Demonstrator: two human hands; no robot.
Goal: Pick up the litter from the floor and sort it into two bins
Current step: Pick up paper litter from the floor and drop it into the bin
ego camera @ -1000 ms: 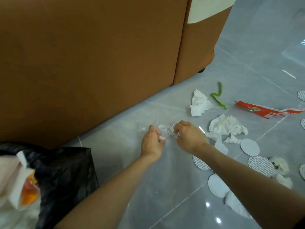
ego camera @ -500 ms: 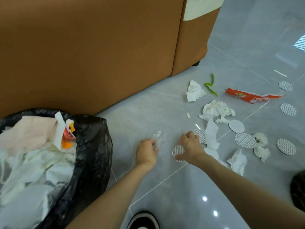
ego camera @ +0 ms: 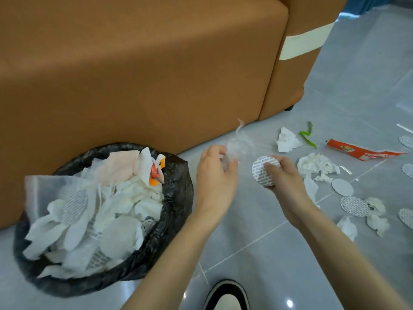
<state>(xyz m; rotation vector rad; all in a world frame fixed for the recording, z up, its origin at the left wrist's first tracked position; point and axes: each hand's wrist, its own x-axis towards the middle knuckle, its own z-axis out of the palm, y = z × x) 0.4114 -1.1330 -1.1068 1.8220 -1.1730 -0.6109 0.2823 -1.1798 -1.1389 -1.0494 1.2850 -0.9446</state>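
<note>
My shoe [ego camera: 225, 296] tips into the foreground on the grey floor [ego camera: 245, 231]. To its left stands the black-lined bin [ego camera: 178, 195], heaped with tissue. Just right of the bin, my left hand [ego camera: 214, 180] pinches a crumpled clear plastic film [ego camera: 238, 145]; my right hand [ego camera: 286, 182] has its fingers curled round a round seal [ego camera: 259, 175] (printed side up). Beyond lie tissues [ego camera: 287, 139], a green scrap [ego camera: 302, 133] and a red wrapper [ego camera: 357, 151], before the brown sofa [ego camera: 134, 74].

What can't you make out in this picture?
Head view:
- Second bin: out of frame; only the black-bagged bin shows.
- Print on the round white patterned seal: too small, partly under right hand.
- Crumpled clear plastic film: lower part behind left hand.
- Black-and-white shoe: cut by bottom edge.
</note>
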